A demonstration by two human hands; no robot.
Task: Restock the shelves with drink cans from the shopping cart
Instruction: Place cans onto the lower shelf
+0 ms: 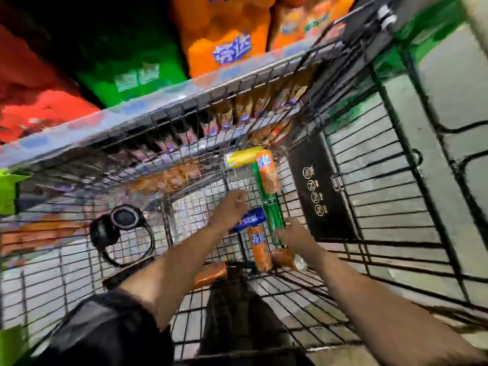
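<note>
Wire cart floor strewn with cans; left hand curled above blue can; right hand clutching green can

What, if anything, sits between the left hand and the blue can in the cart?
Nothing visible. The left hand is inside the shopping cart, right at the blue can, with no can or wire between them. The right hand is on the green can beside it.

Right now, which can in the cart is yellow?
The yellow can lying at the far end of the cart, beyond both hands. The other cans are orange, green or blue.
</note>
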